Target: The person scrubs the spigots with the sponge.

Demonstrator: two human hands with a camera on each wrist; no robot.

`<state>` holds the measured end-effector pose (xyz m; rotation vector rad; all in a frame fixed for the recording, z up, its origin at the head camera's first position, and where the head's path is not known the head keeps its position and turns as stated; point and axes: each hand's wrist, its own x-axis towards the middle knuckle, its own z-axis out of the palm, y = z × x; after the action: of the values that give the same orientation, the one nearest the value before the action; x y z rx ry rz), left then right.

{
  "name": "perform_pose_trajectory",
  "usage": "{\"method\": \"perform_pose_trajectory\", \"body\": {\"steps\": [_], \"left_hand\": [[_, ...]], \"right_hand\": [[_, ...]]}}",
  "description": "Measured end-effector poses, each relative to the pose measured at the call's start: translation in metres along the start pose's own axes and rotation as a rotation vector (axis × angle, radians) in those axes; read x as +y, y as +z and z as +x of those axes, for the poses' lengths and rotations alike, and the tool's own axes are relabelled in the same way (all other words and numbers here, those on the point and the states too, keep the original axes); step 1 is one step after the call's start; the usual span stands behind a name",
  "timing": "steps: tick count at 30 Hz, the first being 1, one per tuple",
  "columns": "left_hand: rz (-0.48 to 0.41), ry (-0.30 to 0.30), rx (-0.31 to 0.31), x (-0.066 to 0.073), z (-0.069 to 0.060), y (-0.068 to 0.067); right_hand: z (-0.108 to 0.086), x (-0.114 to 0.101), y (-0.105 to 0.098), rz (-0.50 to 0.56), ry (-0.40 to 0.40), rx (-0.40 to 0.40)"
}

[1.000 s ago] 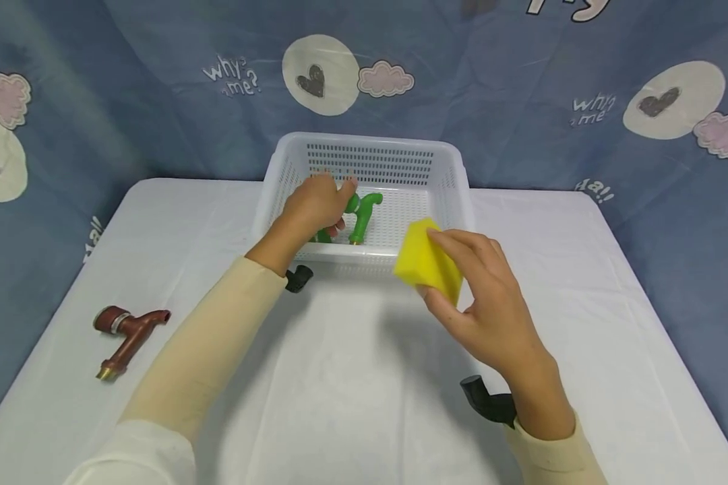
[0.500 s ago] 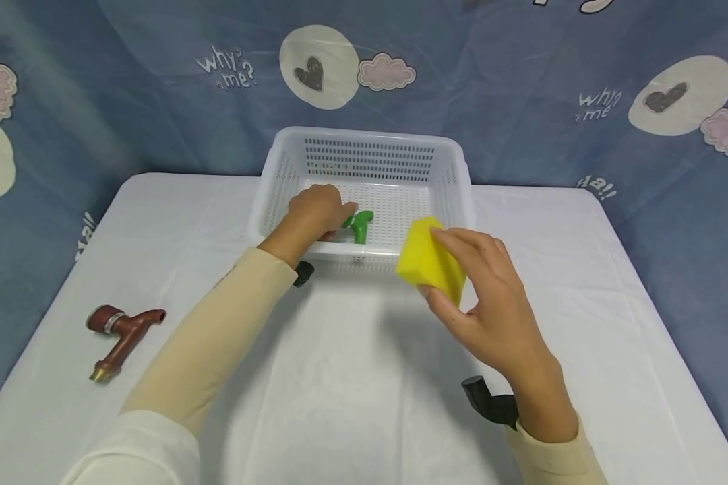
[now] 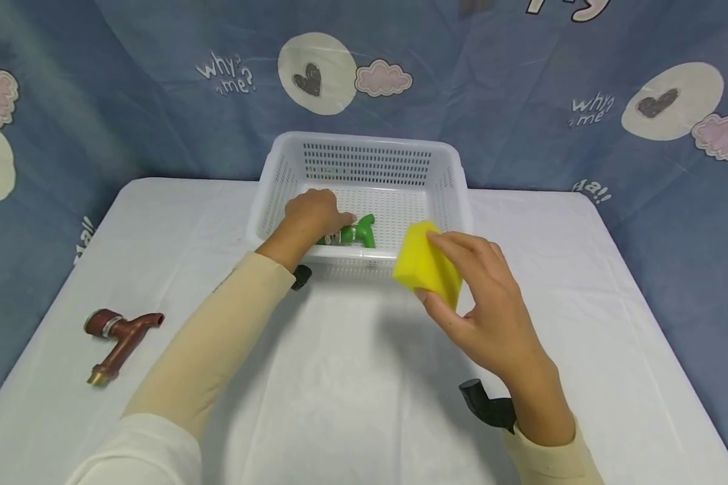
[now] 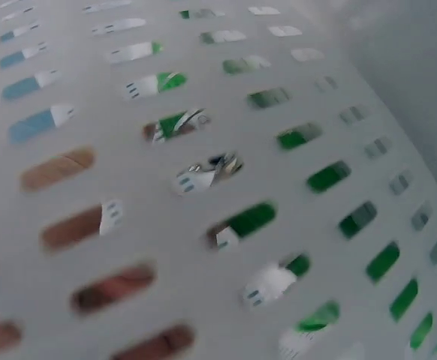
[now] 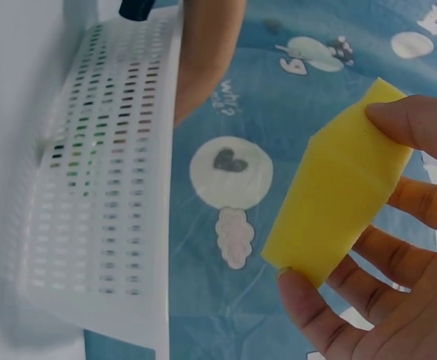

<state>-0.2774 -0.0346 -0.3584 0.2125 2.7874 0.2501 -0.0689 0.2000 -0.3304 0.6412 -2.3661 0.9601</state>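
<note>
Blue fabric backdrop printed with pale ovals, grey hearts and pink clouds (image 3: 461, 87) hangs behind the basket. White cloth-covered table (image 3: 340, 391) lies under it. Landmark: white plastic basket, rectangular with slotted walls (image 3: 370, 140), at the table's far edge. Right hand (image 3: 488, 303) is in front of the basket's near right corner, pinching a sponge between thumb and fingers. Left hand (image 3: 313, 212) reaches inside the basket's near left part; its fingers are mostly hidden, so grip cannot be told. Red-brown tap with a metal band and brass end (image 3: 121, 340) lies on the table, left of the basket and nearer the person. Green tap (image 3: 360, 234) is inside the basket by the near wall, beside the left thumb, partly covered; green patches show through slots in the left wrist view. Yellow foam sponge, block-shaped (image 3: 425, 263), is held above the table, just off the basket's near right corner.
</note>
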Motion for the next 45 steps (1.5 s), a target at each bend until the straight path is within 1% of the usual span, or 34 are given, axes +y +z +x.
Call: {"method": "perform_pose_trajectory", "body": {"steps": [1, 3, 5, 7, 9, 10, 12, 13, 15, 17, 19, 20, 21, 23, 25, 26, 28, 30, 32, 34, 36, 42, 45], "left_hand": [[-0.017, 0.003, 0.015, -0.002, -0.002, -0.002], [-0.069, 0.023, 0.075, -0.008, -0.010, -0.010], [-0.129, 0.049, 0.151, -0.016, -0.024, -0.021], [-0.187, 0.076, 0.227, -0.027, -0.045, -0.035], [-0.234, 0.097, 0.310, -0.042, -0.069, -0.046], [-0.247, 0.104, 0.346, -0.052, -0.081, -0.050], [-0.261, 0.101, 0.391, -0.076, -0.106, -0.052], [-0.259, 0.098, 0.409, -0.091, -0.117, -0.050], [-0.236, 0.071, 0.413, -0.122, -0.139, -0.042], [-0.204, 0.041, 0.375, -0.154, -0.157, -0.027], [-0.156, 0.018, 0.330, -0.183, -0.173, -0.008], [-0.139, 0.006, 0.293, -0.196, -0.180, 0.002], [-0.125, 0.012, 0.269, -0.207, -0.185, 0.012], [-0.103, 0.018, 0.219, -0.224, -0.191, 0.030], [-0.077, 0.032, 0.209, -0.234, -0.193, 0.046], [-0.062, 0.049, 0.222, -0.238, -0.194, 0.052], [-0.019, 0.079, 0.276, -0.242, -0.194, 0.062], [0.024, 0.107, 0.337, -0.245, -0.195, 0.069], [0.054, 0.131, 0.379, -0.249, -0.198, 0.072], [0.069, 0.146, 0.393, -0.252, -0.200, 0.073], [0.072, 0.147, 0.394, -0.254, -0.203, 0.072], [0.085, 0.106, 0.341, -0.258, -0.205, 0.067], [0.099, 0.122, 0.353, -0.257, -0.203, 0.065]], "right_hand": [[0.000, 0.000, 0.000, 0.000, -0.002, 0.002], [0.000, 0.000, 0.000, 0.000, -0.008, 0.009], [0.000, -0.001, 0.000, -0.001, -0.016, 0.015], [0.000, -0.001, -0.002, -0.003, -0.026, 0.024], [0.001, -0.002, -0.004, -0.010, -0.035, 0.027], [0.001, -0.002, -0.005, -0.013, -0.037, 0.029], [0.001, -0.002, -0.007, -0.021, -0.041, 0.030], [0.002, -0.003, -0.008, -0.025, -0.043, 0.028], [0.002, -0.003, -0.008, -0.029, -0.048, 0.028], [0.002, -0.002, -0.008, -0.026, -0.050, 0.021], [0.002, -0.003, -0.007, -0.022, -0.053, 0.014], [0.002, -0.003, -0.006, -0.021, -0.054, 0.011], [0.002, -0.003, -0.005, -0.020, -0.054, 0.006], [0.002, -0.003, -0.005, -0.017, -0.056, 0.000], [0.002, -0.003, -0.004, -0.017, -0.054, -0.005], [0.001, -0.003, -0.004, -0.015, -0.052, -0.006], [0.000, -0.003, -0.003, -0.011, -0.045, -0.006], [-0.002, -0.003, -0.001, -0.008, -0.041, -0.005], [-0.003, -0.004, 0.000, -0.002, -0.036, -0.004], [-0.003, -0.004, 0.000, 0.004, -0.032, -0.003], [-0.003, -0.004, 0.001, 0.004, -0.036, -0.004], [-0.003, -0.003, 0.000, -0.004, -0.058, -0.004], [-0.003, -0.003, -0.001, -0.001, -0.059, 0.000]]}}
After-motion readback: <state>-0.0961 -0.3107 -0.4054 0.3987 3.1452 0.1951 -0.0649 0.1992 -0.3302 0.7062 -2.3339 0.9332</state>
